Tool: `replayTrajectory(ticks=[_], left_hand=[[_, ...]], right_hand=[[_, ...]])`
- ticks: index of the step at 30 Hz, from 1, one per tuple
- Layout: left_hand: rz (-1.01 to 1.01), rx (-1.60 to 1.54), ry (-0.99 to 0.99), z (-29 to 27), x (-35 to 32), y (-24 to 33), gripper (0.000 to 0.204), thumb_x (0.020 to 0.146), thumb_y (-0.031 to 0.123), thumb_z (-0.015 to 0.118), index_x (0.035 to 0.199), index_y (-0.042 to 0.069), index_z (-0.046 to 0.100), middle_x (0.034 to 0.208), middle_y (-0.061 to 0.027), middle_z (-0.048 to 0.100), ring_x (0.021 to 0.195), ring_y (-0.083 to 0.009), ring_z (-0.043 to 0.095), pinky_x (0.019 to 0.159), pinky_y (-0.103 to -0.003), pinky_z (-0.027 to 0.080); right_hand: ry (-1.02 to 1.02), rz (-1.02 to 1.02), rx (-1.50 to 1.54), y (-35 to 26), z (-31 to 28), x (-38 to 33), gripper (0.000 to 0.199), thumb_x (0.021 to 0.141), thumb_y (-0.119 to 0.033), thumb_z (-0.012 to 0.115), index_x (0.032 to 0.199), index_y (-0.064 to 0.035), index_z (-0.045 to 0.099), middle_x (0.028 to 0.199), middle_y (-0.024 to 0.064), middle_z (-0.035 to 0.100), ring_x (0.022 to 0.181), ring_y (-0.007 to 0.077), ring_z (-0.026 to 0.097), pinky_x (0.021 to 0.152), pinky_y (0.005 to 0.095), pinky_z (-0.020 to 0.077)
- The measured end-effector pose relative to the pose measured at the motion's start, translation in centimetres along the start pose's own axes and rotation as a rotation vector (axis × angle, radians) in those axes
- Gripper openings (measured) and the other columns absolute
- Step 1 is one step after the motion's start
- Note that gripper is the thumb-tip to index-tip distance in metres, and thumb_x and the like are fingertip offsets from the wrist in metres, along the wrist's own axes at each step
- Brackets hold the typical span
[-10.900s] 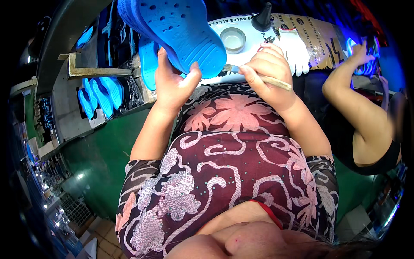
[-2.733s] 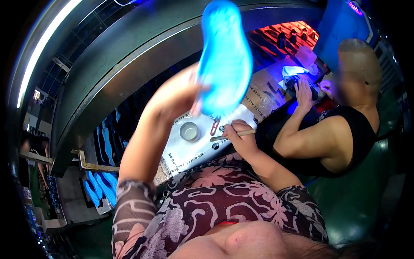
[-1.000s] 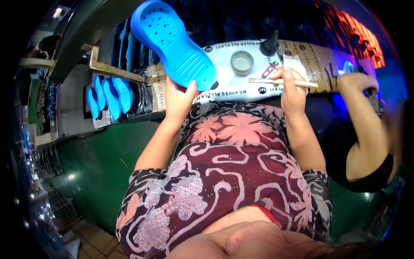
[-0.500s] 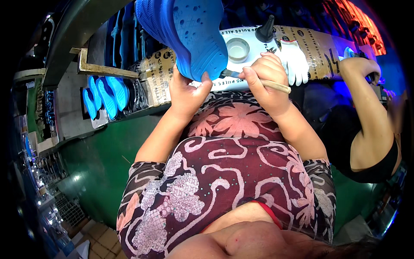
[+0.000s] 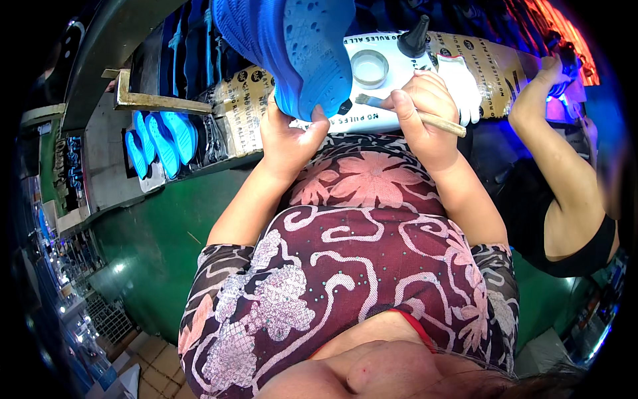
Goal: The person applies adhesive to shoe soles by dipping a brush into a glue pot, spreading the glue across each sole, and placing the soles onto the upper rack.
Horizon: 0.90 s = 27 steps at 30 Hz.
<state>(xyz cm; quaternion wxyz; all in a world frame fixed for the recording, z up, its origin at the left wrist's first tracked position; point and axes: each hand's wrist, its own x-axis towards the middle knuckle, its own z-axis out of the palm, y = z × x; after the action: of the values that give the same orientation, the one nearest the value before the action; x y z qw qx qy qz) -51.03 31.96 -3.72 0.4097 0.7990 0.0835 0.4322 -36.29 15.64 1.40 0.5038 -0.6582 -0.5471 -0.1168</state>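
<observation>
My left hand [image 5: 287, 136] grips the heel end of a large blue foam clog [image 5: 292, 46], which is raised close to the camera with its perforated side facing me. My right hand [image 5: 425, 106] holds a small wooden-handled brush [image 5: 405, 112] with its bristles pointing left toward the clog. Behind the hands, on a white printed sheet [image 5: 392, 80] over the bench, stand a small round dish [image 5: 369, 68] and a black cone-capped bottle [image 5: 413, 38].
A white glove [image 5: 465, 83] lies on the bench to the right. Several blue clogs [image 5: 159, 136] stand in a row at the left behind a rusty metal bracket [image 5: 153, 101]. Another person's arm [image 5: 551, 139] reaches to the bench at the right. A green surface lies below.
The clog has come down from being held high overhead to close in front of me. My right hand with the brush has lifted off the sheet and moved nearer the clog.
</observation>
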Motion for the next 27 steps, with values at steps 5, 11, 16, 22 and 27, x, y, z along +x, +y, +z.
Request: replayTrajectory(ticks=[5,11,16,22,27], left_hand=[[-0.041,0.000,-0.001,0.2,0.0,0.4,0.057,0.067,-0.004,0.065,0.118,-0.004,0.041,0.088,-0.0134,0.061,0.073,-0.0166,0.064,0.064,-0.025,0.051],[0.205,0.081,0.012,0.1,0.4,-0.5,0.057,0.067,-0.003,0.065,0.118,-0.005,0.040,0.089,-0.0133,0.062,0.076,-0.0185,0.064,0.065,-0.026,0.051],[0.182,0.049,0.041,0.5,0.4,-0.2,0.059,0.067,-0.002,0.065,0.119,-0.003,0.039,0.091,-0.0152,0.061,0.076,-0.0227,0.065,0.066,-0.028,0.051],[0.330,0.172,0.103,0.3,0.8,-1.0,0.062,0.067,-0.001,0.065,0.122,-0.001,0.036,0.089,-0.0149,0.062,0.074,-0.0256,0.066,0.065,-0.030,0.052],[0.278,0.144,0.038,0.1,0.7,-0.5,0.060,0.067,-0.001,0.065,0.120,-0.001,0.037,0.089,-0.0143,0.062,0.074,-0.0248,0.066,0.065,-0.029,0.051]], right_hand=[[-0.053,-0.079,0.065,-0.7,0.5,0.0,0.022,0.076,-0.018,0.067,0.060,-0.0057,0.060,0.057,0.0042,0.055,0.056,0.0224,0.052,0.072,0.0349,0.0422],[-0.065,0.002,0.116,-0.4,0.0,-0.3,0.023,0.078,-0.016,0.065,0.059,-0.0041,0.060,0.055,0.0041,0.052,0.052,0.0221,0.047,0.059,0.0328,0.0361],[-0.138,0.032,0.073,-1.2,-0.1,0.3,0.028,0.087,-0.016,0.053,0.065,-0.0044,0.063,0.060,0.0030,0.057,0.057,0.0184,0.051,0.082,0.0370,0.0389],[-0.130,0.014,0.104,-1.3,-0.1,0.1,0.025,0.083,-0.017,0.059,0.061,-0.0065,0.062,0.055,0.0028,0.052,0.055,0.0214,0.050,0.073,0.0350,0.0418],[-0.020,0.087,0.233,-1.1,0.1,0.5,0.023,0.083,-0.015,0.061,0.062,-0.0047,0.062,0.055,0.0031,0.052,0.054,0.0208,0.048,0.064,0.0319,0.0377]])
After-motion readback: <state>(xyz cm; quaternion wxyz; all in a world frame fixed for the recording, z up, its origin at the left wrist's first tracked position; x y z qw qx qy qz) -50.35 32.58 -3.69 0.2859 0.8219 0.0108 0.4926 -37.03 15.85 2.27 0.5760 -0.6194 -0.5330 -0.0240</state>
